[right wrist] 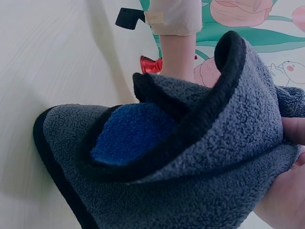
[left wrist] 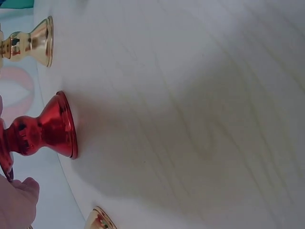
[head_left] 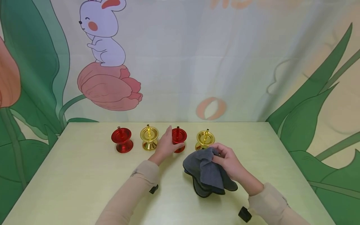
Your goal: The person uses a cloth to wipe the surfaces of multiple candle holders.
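My left hand [head_left: 164, 145] holds a shiny red candle holder [head_left: 182, 136] by its dish, fingers along the left side and thumb across the front. The holder's flared foot [left wrist: 61, 126] stands upright on the table in the left wrist view. In my right hand [head_left: 231, 162], a bunched grey cloth [head_left: 209, 175] is pinched between thumb and fingers and hangs in front of the right gold candle holder [head_left: 205, 137]. The cloth's dark edging and a blue inner side [right wrist: 136, 136] show in the right wrist view.
Left of my left hand stand another gold candle holder [head_left: 149, 135] and another red one [head_left: 122, 137], in the same row near the back of the pale table [head_left: 70, 178]. A printed curtain [head_left: 168, 62] hangs behind the table's back edge.
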The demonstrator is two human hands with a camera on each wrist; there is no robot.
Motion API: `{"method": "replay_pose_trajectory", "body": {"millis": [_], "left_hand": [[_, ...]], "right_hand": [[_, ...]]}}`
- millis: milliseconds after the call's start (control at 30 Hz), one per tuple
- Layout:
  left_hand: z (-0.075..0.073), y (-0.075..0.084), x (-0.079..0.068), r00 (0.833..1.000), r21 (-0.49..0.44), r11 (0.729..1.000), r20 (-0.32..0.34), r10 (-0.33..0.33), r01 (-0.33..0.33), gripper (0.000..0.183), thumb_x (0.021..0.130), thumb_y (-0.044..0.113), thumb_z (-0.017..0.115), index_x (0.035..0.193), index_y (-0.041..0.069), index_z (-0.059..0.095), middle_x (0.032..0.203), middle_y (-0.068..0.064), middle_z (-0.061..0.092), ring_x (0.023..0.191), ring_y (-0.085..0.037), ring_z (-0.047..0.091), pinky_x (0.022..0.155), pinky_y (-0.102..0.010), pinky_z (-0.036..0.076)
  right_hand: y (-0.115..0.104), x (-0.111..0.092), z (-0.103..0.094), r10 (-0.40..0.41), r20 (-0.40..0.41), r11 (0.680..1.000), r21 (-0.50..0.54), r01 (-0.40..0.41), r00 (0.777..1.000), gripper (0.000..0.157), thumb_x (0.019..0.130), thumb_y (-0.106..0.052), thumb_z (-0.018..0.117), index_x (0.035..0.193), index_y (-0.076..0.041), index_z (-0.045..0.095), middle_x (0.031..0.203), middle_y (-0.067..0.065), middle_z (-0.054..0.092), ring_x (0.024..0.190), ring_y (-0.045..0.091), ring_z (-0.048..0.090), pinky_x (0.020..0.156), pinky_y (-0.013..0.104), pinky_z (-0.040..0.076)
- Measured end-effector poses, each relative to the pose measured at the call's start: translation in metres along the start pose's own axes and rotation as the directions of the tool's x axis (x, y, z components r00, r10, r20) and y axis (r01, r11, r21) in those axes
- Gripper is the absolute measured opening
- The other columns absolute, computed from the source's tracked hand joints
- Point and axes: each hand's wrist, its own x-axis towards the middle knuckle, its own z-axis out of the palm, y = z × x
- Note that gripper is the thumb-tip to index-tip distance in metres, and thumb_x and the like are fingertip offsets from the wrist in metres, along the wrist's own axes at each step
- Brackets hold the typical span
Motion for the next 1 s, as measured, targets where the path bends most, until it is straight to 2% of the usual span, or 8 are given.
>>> {"method": "replay_pose_trajectory", "body": {"millis": [233, 333, 500, 733, 1000], "left_hand": [[0.001, -0.002, 0.000, 1.000, -0.061, 0.998, -0.019, 0.013, -0.014, 0.090, 0.073, 0.039, 0.069, 0.141, 0.006, 0.020, 0.144, -0.011, 0.027, 0.128, -0.028, 0.033, 0.095, -0.044, 0.040], [0.002, -0.002, 0.000, 0.998, -0.096, 0.995, -0.050, 0.025, -0.029, 0.088, 0.072, 0.037, 0.071, 0.140, 0.006, 0.024, 0.142, -0.011, 0.032, 0.127, -0.028, 0.035, 0.095, -0.043, 0.040], [0.005, -0.001, -0.003, 0.992, -0.095, 0.994, -0.121, 0.033, -0.045, 0.083, 0.071, 0.036, 0.072, 0.137, 0.007, 0.030, 0.137, -0.011, 0.039, 0.123, -0.028, 0.039, 0.092, -0.042, 0.043], [0.000, 0.010, -0.016, 0.984, -0.097, 0.993, -0.169, 0.051, -0.068, 0.084, 0.067, 0.040, 0.073, 0.135, 0.008, 0.034, 0.129, -0.010, 0.048, 0.115, -0.028, 0.047, 0.082, -0.040, 0.049], [-0.016, 0.022, -0.035, 0.987, -0.084, 0.994, -0.151, 0.059, -0.072, 0.087, 0.065, 0.039, 0.075, 0.135, 0.011, 0.034, 0.122, -0.009, 0.052, 0.110, -0.026, 0.049, 0.075, -0.039, 0.052]], "right_hand": [[0.002, -0.001, -0.001, -0.004, -0.001, 1.000, 0.015, 0.004, 1.000, 0.028, 0.082, 0.005, 0.051, 0.098, -0.018, 0.056, 0.090, -0.008, 0.059, 0.082, 0.006, 0.057, 0.070, 0.022, 0.050], [0.001, -0.002, -0.001, -0.002, -0.002, 1.000, 0.024, 0.002, 1.000, 0.029, 0.082, 0.005, 0.051, 0.097, -0.019, 0.056, 0.090, -0.009, 0.059, 0.082, 0.006, 0.058, 0.070, 0.023, 0.050], [0.001, -0.002, -0.002, 0.010, -0.017, 1.000, 0.013, -0.010, 1.000, 0.029, 0.082, 0.004, 0.051, 0.098, -0.020, 0.056, 0.091, -0.010, 0.060, 0.082, 0.006, 0.058, 0.072, 0.022, 0.050], [0.001, -0.004, -0.008, -0.006, -0.070, 1.000, -0.024, 0.004, 0.998, 0.028, 0.082, 0.004, 0.052, 0.098, -0.019, 0.056, 0.088, -0.012, 0.061, 0.081, 0.004, 0.057, 0.072, 0.020, 0.049], [-0.007, -0.002, -0.011, -0.059, -0.124, 0.998, 0.017, 0.062, 0.990, 0.027, 0.083, 0.004, 0.052, 0.096, -0.019, 0.057, 0.087, -0.012, 0.061, 0.079, 0.003, 0.058, 0.069, 0.018, 0.049]]}}
